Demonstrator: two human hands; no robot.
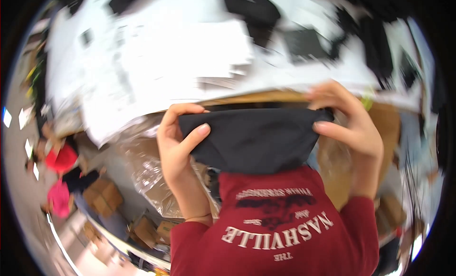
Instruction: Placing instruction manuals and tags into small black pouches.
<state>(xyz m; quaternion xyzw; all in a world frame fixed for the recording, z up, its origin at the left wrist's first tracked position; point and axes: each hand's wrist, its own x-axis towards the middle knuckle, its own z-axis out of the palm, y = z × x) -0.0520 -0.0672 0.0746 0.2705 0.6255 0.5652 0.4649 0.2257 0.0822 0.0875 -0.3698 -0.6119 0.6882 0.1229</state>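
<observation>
A piece of black cloth [254, 140] is stretched between my two hands in front of my chest, its upper edge nearly straight and its lower edge sagging in a curve. My left hand [178, 138] pinches its left corner, thumb in front and fingers behind. At the right end, my right hand [349, 119] has thumb and fingers around a small bunched corner. The right fingertips are slightly blurred, and part of their hold is hidden behind the cloth. Whether the cloth is a finished garment part I cannot tell.
Ahead stands a white-topped table [156, 81] bearing a stack of white sheets [228, 53] and dark cloth pieces [304, 43]. Clear plastic wrapping [152, 171] hangs below its edge at left. Cardboard boxes [102, 197] and people in red and pink [59, 195] are farther left.
</observation>
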